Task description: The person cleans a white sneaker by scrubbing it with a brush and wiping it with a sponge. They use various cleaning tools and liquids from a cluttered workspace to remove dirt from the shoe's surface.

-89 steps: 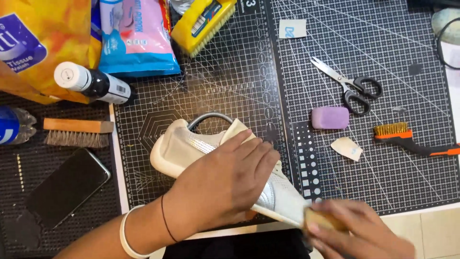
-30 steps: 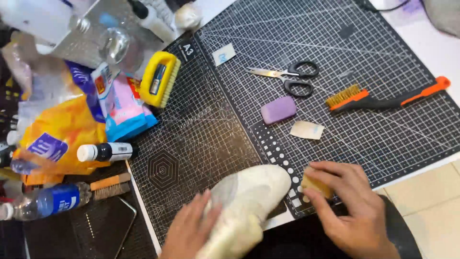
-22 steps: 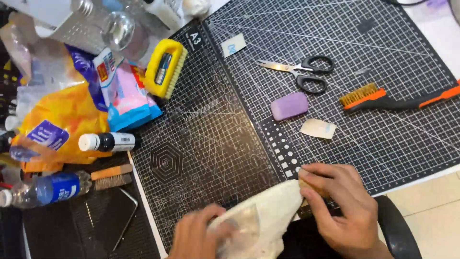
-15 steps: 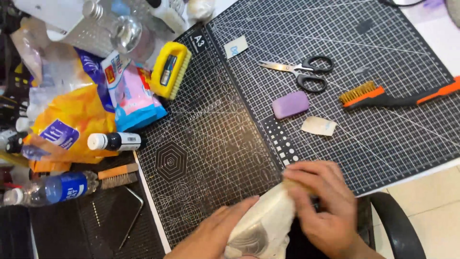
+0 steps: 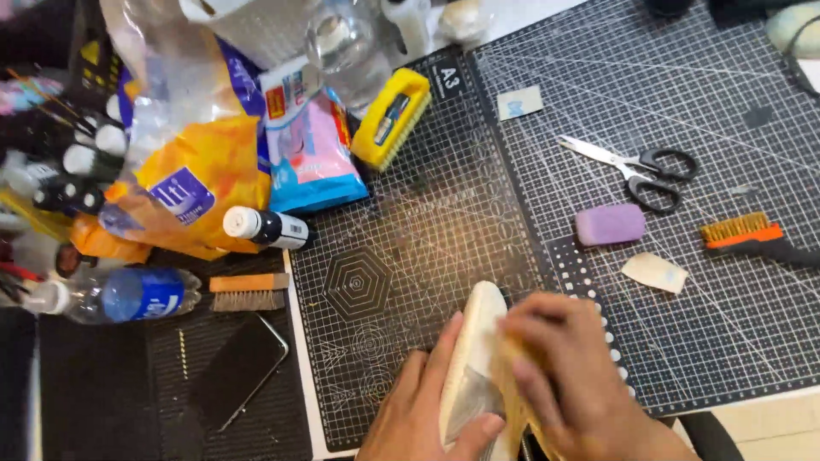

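Here the white shoe (image 5: 475, 358) stood on edge at the near rim of the cutting mat (image 5: 478, 213), long axis running away from the person. Left hand (image 5: 427, 414) clasped its left flank, fingers curled around it. Right hand (image 5: 568, 376) lay against the right side, fingers closed over a tan block (image 5: 511, 376), blurred.

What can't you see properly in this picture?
- The white shoe: the left hand and right hand cover most of it, and the bottom edge of the head view cuts it off.
- What the right hand presses on the shoe: hidden under blurred fingers.
- The wire brush: its handle runs off the right edge.
- The small bottles at far left: too blurred to tell apart.
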